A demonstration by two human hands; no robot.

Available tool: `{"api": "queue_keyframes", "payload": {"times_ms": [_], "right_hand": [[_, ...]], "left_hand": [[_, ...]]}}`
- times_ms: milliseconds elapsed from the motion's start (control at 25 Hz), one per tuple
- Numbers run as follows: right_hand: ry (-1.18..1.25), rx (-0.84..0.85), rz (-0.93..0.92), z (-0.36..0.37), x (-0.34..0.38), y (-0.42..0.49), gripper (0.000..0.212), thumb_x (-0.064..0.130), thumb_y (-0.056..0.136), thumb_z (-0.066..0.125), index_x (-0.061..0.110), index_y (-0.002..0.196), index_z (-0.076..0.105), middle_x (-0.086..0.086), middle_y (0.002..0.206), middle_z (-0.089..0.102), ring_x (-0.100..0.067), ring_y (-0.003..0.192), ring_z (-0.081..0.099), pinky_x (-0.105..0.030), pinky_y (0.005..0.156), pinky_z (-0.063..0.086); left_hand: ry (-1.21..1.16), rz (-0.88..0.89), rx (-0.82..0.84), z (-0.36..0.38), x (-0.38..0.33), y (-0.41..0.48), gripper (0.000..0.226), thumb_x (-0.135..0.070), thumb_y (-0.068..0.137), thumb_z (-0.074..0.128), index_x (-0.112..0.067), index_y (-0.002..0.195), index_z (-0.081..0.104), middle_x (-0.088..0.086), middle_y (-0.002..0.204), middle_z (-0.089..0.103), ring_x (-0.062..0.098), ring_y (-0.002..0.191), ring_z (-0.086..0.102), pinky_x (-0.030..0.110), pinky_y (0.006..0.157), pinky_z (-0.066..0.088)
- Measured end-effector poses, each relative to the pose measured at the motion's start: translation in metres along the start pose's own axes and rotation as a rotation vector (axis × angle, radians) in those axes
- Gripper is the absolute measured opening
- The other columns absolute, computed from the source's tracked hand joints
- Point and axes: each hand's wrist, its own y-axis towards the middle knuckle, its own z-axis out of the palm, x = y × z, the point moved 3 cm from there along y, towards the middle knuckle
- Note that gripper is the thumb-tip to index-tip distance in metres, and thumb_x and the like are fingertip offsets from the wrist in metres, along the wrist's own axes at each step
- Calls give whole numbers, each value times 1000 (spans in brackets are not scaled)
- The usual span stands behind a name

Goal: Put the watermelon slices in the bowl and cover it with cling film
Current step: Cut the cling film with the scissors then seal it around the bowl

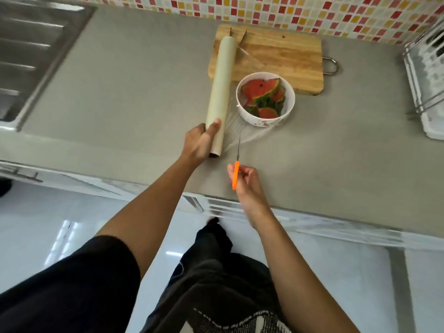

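A white bowl [290, 102] on the grey counter holds several watermelon slices [261, 88]. A long roll of cling film [221, 85] lies to the left of the bowl, and a clear sheet of film [240, 131] stretches from it over the bowl. My left hand [200, 143] grips the near end of the roll. My right hand [247, 180] holds an orange-handled knife [236, 175], its thin blade pointing at the near edge of the film between roll and bowl.
A wooden cutting board [278, 56] with a metal loop lies behind the bowl, under the roll's far end. A steel sink [28, 54] is at far left, a white dish rack [427, 75] at far right. A mosaic tile wall backs the grey counter [134, 75].
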Motion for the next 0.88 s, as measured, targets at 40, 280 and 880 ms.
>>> {"api": "queue_keyframes", "payload": {"times_ms": [40,280,880], "right_hand": [[-2,-2,27,-1,-8,-8,23,24,90,57,8,102,45,10,83,59,21,63,56,1,57,39],[-68,48,85,-1,-34,-32,13,30,90,56,22,82,50,15,68,64,19,63,58,2,58,39],[-106,187,77,16,-19,14,36,36,91,53,20,59,46,17,48,48,4,57,49,-24,85,43]], "left_hand": [[-9,-4,1,0,0,0,54,-55,89,48,-4,97,65,16,103,64,32,96,58,38,81,45],[-26,1,14,1,4,0,49,-57,86,49,-10,91,64,9,95,61,24,81,55,31,66,39],[-73,-43,55,-2,3,4,43,-58,84,50,-18,74,59,2,80,59,19,70,57,28,56,40]]}}
